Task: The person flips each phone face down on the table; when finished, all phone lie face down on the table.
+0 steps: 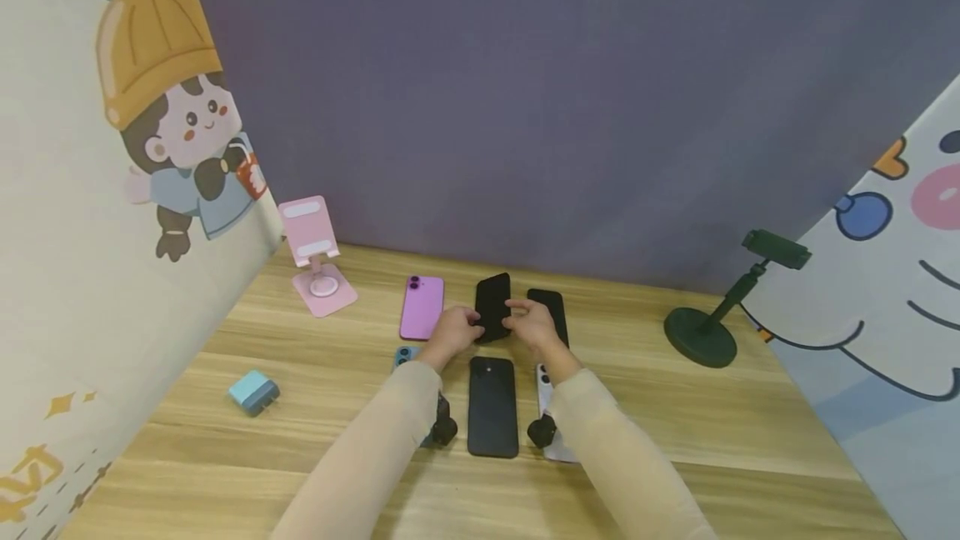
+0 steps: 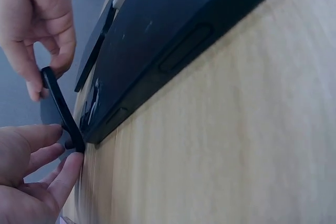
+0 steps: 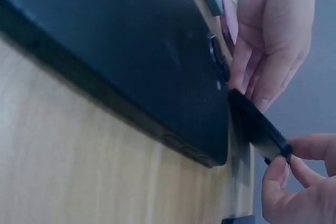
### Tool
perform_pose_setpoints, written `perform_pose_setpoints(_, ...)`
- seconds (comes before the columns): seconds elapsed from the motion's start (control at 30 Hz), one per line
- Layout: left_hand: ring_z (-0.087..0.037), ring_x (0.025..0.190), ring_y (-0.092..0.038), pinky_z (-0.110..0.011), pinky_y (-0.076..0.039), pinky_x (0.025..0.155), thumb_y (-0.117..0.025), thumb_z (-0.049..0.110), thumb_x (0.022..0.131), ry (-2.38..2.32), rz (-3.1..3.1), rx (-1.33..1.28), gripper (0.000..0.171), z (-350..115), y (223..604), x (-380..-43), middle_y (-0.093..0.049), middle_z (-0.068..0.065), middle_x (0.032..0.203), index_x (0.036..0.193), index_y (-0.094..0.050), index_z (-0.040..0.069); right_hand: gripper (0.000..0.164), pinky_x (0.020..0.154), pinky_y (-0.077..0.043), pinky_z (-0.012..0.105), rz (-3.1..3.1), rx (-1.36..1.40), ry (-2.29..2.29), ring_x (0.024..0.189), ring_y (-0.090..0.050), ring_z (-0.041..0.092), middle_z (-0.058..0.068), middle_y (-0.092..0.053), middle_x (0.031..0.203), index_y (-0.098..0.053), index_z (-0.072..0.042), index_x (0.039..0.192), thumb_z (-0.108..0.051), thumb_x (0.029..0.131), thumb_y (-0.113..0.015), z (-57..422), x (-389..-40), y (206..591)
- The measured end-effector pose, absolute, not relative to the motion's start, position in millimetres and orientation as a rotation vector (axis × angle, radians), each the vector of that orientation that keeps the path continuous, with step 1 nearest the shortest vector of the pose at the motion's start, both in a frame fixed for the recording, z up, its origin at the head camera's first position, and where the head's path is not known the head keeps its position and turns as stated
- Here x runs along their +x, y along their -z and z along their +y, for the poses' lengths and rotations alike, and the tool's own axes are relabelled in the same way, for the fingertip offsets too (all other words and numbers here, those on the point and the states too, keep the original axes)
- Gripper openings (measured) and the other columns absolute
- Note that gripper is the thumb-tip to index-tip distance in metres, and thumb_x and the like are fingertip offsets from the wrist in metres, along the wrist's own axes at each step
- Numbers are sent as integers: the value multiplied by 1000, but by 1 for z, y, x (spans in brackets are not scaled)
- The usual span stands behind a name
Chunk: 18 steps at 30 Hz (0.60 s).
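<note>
A black smartphone is held tilted by its two sides, one edge raised higher than the other. My left hand pinches its left side with thumb and fingers. On the right side, the thumb and fingertips of my right hand grip the raised edge, as the right wrist view shows with the phone slanting between both hands. Just in front lies another black phone, its camera at the top. A third black phone lies behind my right hand, partly covered by it.
A purple phone lies left of my left hand. My forearms partly hide a blue phone and a white phone. A pink stand is back left, a dark green stand right, a blue plug adapter left.
</note>
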<state>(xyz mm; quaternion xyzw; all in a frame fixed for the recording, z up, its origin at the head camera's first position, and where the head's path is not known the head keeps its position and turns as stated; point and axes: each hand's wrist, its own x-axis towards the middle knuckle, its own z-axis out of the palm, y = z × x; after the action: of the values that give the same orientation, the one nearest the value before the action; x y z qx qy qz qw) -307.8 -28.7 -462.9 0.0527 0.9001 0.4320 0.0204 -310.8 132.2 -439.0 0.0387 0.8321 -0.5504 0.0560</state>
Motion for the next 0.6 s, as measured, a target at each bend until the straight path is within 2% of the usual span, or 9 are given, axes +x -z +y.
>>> perform_pose_setpoints(0.1,-32,106,-62,-42,-49,93,-69,11,91,-1354,2785,170,31,-27,463,-307,-67,-19,113,118,-67,-3,44,70,-51,34,2521,121,1710,70,-60,22,22,-62,121,-61,-3,130,2,87,-67,131,-311,436)
perform_pose_setpoints(0.17,-32,107,-61,-42,-49,93,-68,12,91,-1365,2783,176,31,-26,463,-307,-66,-18,113,118,-67,-3,44,68,-51,34,2513,124,1730,66,-59,22,22,-64,116,-61,-3,130,2,86,-67,130,-311,434)
perform_pose_setpoints(0.47,-31,112,-59,-42,-47,95,-67,11,92,-1475,2741,192,32,-20,462,-303,-65,-16,119,122,-66,1,43,77,-54,40,2441,142,1801,77,-61,24,12,-65,96,-61,-1,129,1,87,-68,130,-308,428)
perform_pose_setpoints(0.6,-30,107,-62,-40,-51,88,-65,10,92,-1593,2665,189,34,-18,464,-303,-64,-18,119,125,-64,1,41,79,-55,41,2378,124,1866,77,-63,24,15,-64,96,-60,3,129,1,89,-66,131,-308,428)
